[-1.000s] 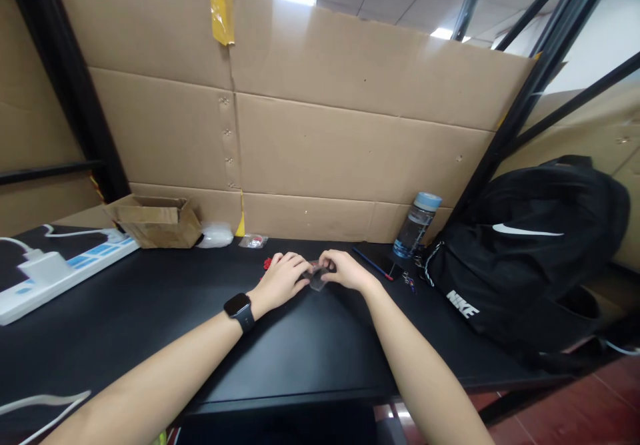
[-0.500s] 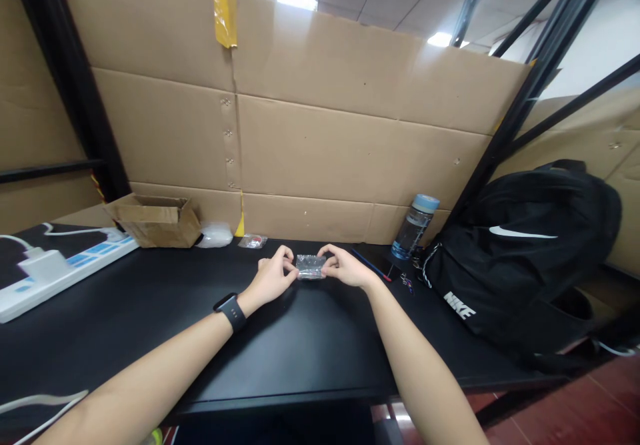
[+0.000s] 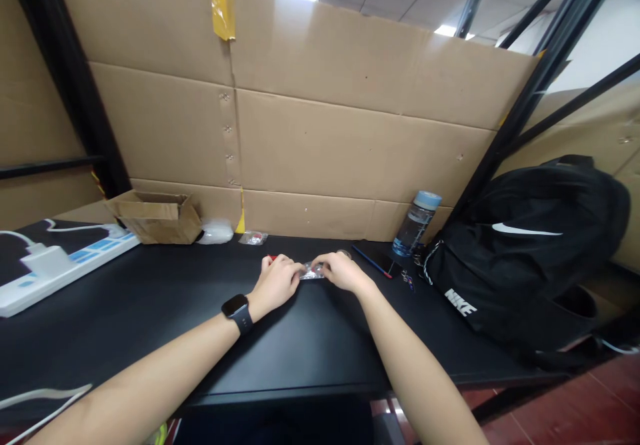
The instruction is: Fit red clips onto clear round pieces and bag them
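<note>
A small clear plastic packet [image 3: 313,272] lies low at the black table top, between my two hands. My left hand [image 3: 280,283], with a dark watch on its wrist, has its bent fingers closed at the packet's left end. At the other end, the curled fingers of my right hand [image 3: 344,273] grip the packet; their tips partly cover it. Glare hides what is inside. A bit of something red [image 3: 272,257] shows behind my left knuckles, too small to name.
Behind the hands stand an open cardboard box [image 3: 163,221], a white plastic bundle [image 3: 217,232] and another small packet [image 3: 253,238]. To the right are a blue pen [image 3: 371,260], a water bottle [image 3: 416,225] and a black backpack [image 3: 530,251]. A power strip [image 3: 85,265] lies left.
The packet was tilted up between my fingertips and now appears lower and flatter. Both hands have turned palm-down over its ends, covering more of it. A red bit now shows behind my left hand.
</note>
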`<state>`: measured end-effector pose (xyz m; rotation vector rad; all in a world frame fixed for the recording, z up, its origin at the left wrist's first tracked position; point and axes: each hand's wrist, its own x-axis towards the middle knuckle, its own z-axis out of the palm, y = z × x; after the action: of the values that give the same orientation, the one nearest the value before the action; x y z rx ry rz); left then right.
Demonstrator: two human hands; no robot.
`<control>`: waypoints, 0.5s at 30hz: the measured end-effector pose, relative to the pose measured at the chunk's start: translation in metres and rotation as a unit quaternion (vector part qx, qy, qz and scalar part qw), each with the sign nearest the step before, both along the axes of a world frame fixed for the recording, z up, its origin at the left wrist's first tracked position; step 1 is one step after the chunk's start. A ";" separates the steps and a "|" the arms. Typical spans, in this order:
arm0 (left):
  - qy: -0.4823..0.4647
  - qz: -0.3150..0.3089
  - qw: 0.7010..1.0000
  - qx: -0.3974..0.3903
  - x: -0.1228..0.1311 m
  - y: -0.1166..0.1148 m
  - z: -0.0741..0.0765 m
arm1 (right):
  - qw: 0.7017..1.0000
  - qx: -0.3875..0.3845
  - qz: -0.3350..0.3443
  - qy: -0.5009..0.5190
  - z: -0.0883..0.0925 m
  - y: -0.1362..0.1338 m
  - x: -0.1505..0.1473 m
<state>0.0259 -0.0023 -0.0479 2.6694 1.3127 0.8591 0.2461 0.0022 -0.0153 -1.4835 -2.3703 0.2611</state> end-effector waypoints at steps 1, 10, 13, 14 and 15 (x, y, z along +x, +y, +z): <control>0.006 -0.004 1.000 -0.002 0.000 0.000 0.000 | 1.000 0.000 0.000 -0.015 0.000 0.000 -0.001; 0.007 -0.029 1.000 -0.001 -0.001 0.001 -0.002 | 0.997 -0.037 0.021 -0.069 -0.008 0.004 -0.002; 0.000 -0.038 0.999 -0.014 -0.001 0.004 -0.005 | 0.994 -0.061 -0.007 -0.092 -0.008 0.000 -0.004; -0.002 -0.036 0.999 -0.016 -0.001 0.005 -0.006 | 0.993 -0.062 -0.015 -0.099 -0.007 -0.001 -0.004; -0.004 -0.034 0.999 -0.017 -0.001 0.005 -0.006 | 0.992 -0.061 -0.019 -0.105 -0.007 -0.002 -0.004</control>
<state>0.0252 0.0026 -0.0540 2.6644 1.2155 0.8304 0.2418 0.0006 -0.0220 -1.6872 -2.5257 0.2555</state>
